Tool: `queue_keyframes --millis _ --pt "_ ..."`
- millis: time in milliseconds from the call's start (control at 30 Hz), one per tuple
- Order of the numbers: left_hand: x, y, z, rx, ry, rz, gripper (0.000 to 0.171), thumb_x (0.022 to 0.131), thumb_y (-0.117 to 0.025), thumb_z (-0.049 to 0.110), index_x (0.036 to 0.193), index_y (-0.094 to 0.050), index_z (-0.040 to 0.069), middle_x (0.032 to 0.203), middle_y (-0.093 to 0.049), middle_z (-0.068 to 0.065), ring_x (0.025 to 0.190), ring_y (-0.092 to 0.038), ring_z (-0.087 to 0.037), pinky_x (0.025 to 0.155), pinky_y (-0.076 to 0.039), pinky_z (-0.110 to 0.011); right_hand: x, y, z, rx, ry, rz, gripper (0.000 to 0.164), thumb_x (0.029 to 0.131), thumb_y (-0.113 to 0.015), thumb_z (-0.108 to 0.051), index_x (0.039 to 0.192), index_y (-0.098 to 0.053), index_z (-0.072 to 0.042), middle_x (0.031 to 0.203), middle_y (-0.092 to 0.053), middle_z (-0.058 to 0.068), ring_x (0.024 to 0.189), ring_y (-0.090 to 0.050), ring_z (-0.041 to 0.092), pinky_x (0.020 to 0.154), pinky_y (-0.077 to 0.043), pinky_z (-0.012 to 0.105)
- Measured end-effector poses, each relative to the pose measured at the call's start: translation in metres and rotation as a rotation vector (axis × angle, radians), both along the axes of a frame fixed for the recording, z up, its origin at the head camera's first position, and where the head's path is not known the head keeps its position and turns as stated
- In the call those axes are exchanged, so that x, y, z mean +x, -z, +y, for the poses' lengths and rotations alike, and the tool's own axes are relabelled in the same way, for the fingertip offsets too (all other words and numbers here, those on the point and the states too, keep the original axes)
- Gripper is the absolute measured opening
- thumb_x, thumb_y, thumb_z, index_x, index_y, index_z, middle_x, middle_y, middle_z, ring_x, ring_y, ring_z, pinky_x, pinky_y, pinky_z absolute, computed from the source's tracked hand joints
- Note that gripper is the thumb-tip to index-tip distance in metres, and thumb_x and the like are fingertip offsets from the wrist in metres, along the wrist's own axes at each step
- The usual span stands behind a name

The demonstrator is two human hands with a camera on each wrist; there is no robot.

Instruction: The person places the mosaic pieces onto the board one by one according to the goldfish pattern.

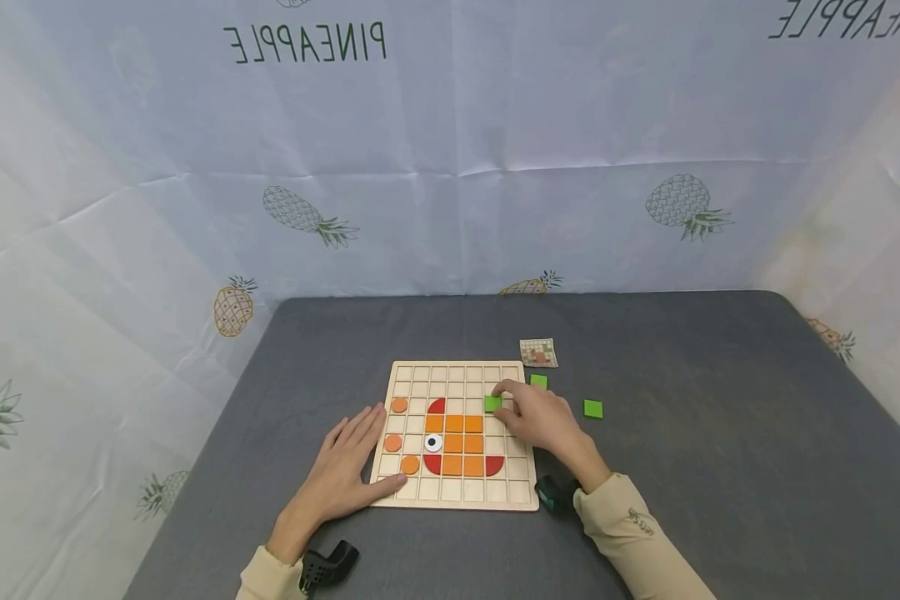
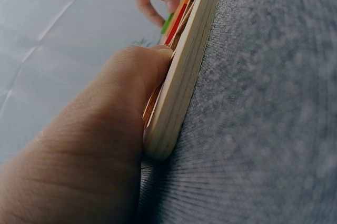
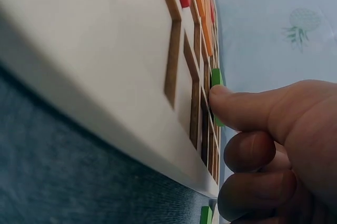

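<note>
A wooden grid board (image 1: 453,376) lies on the dark table, with orange square tiles (image 1: 453,443), red quarter-round tiles (image 1: 495,465) and an eye disc (image 1: 433,442) forming a fish-like shape. My right hand (image 1: 543,419) pinches a green square tile (image 1: 491,404) between thumb and finger over the upper right cells. The right wrist view shows the thumb (image 3: 231,109) against this tile, right at the board's surface. Along the left edge, my left hand (image 1: 341,469) rests with extended fingers, its thumb over the lower left corner. Orange discs (image 1: 393,442) sit in the left columns.
Two more green tiles lie on the table: one (image 1: 538,381) beside the board's upper right edge, another (image 1: 592,409) farther right. A small pattern card (image 1: 538,353) is just past the upper right corner. Behind the table (image 1: 690,358) hangs a pineapple-print cloth (image 1: 570,108).
</note>
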State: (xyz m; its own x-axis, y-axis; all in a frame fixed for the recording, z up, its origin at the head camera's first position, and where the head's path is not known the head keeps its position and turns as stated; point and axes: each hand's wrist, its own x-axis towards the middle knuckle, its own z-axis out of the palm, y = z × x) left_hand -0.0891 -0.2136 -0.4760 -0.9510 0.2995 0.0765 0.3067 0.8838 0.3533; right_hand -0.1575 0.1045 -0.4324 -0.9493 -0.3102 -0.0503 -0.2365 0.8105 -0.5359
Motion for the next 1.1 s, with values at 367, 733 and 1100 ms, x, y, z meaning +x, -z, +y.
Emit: queue_keyframes --millis 367,733,1100 --pt "0.0002 -0.0001 -0.0001 0.001 0.006 0.01 0.102 0.086 -0.065 0.069 0.161 -0.031 0.009 0.168 -0.033 -0.009 0.156 -0.031 -0.033 0.124 -0.022 -0.059 -0.0014 -0.0005 0.0015 -0.015 0.004 -0.002 0.028 0.095 -0.073 -0.021 0.122 -0.071 -0.014 0.06 -0.048 -0.001 0.05 -0.043 0.013 0.046 -0.027 0.025" --pt "0.0011 0.0007 -0.0004 0.007 0.004 -0.001 0.102 0.085 -0.065 0.068 0.161 -0.032 0.008 0.168 -0.033 -0.009 0.156 -0.031 -0.032 0.124 -0.022 -0.06 0.0019 0.0004 0.0006 -0.033 0.012 -0.003 0.027 0.092 -0.076 -0.021 0.119 -0.074 -0.015 0.058 -0.048 -0.002 0.049 -0.043 0.013 0.044 -0.027 0.024" --pt "0.002 0.0002 0.0004 0.008 -0.003 0.005 0.102 0.084 -0.066 0.068 0.16 -0.034 0.008 0.167 -0.035 -0.009 0.156 -0.032 -0.033 0.124 -0.022 -0.06 0.0026 -0.0001 0.0009 -0.031 0.02 0.006 0.026 0.092 -0.076 -0.021 0.118 -0.075 -0.016 0.057 -0.046 -0.003 0.049 -0.041 0.013 0.044 -0.026 0.024"
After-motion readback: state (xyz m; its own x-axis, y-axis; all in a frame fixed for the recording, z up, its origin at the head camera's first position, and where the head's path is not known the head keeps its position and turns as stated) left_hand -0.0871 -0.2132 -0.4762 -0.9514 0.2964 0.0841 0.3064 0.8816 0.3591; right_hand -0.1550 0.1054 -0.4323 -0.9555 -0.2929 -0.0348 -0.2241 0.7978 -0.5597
